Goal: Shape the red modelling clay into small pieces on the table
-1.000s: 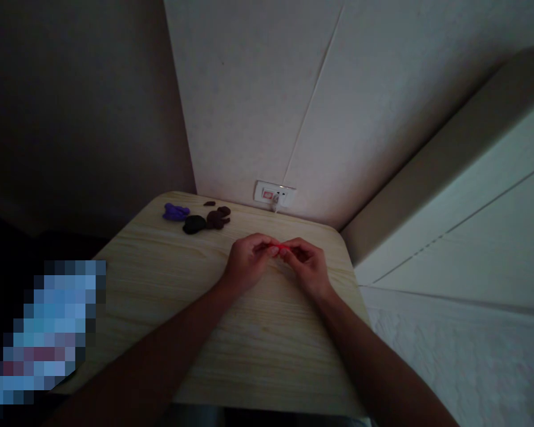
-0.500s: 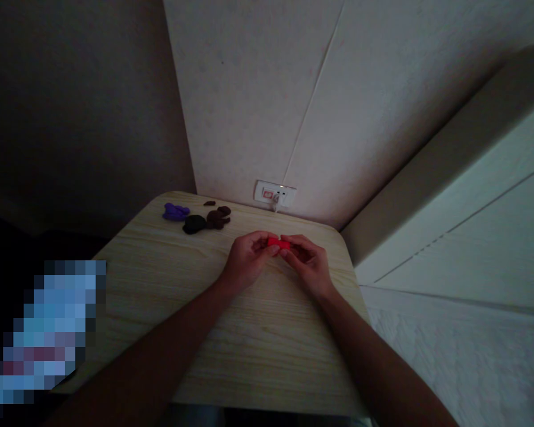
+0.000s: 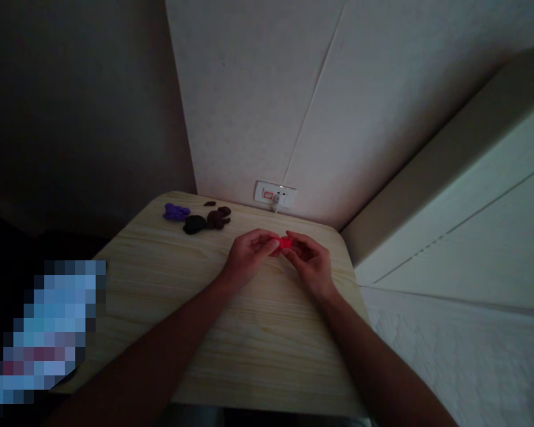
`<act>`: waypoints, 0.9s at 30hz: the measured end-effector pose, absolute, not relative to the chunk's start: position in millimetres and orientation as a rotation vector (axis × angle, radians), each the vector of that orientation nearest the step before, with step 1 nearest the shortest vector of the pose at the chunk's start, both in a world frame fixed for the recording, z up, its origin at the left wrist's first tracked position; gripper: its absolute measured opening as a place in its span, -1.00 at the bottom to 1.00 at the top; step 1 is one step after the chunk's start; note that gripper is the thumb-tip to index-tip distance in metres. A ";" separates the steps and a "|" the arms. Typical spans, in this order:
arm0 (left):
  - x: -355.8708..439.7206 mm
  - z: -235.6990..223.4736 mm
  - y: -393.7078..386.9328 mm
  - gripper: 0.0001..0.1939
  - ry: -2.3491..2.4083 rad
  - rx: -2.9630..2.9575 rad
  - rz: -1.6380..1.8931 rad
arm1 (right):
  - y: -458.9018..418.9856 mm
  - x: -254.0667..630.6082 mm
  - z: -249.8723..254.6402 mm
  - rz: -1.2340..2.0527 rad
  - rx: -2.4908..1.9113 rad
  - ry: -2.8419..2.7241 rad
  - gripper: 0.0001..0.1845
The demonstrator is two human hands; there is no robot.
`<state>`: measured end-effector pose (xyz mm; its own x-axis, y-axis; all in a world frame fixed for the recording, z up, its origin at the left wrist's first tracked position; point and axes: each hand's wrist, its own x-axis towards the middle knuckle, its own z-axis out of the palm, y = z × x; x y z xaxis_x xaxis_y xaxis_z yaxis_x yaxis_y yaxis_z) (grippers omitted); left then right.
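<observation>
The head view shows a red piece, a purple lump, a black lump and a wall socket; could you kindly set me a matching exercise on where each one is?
Things:
1. red piece
2. purple lump
3. black lump
4. wall socket

Places:
A. on the wall behind the table
B. between the purple lump and the brown lumps
C. in the fingers of the left hand and right hand
D. farthest left of the lumps

Pairs: 1-C, 2-D, 3-B, 4-A
</observation>
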<state>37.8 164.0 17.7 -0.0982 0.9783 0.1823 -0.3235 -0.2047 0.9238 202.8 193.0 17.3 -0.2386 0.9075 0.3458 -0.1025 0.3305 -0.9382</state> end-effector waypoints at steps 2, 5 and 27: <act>37.4 18.8 163.3 -0.69 0.931 1.060 1.555 | 193.1 202.0 17.3 1.201 -0.787 -1.443 -0.52; 36.8 21.2 161.5 -0.69 0.968 1.054 1.569 | 191.8 201.8 18.6 1.223 -0.827 -1.431 -0.56; 37.4 17.1 162.2 -0.70 1.001 1.118 1.594 | 191.9 203.6 18.8 1.236 -0.828 -1.548 -0.68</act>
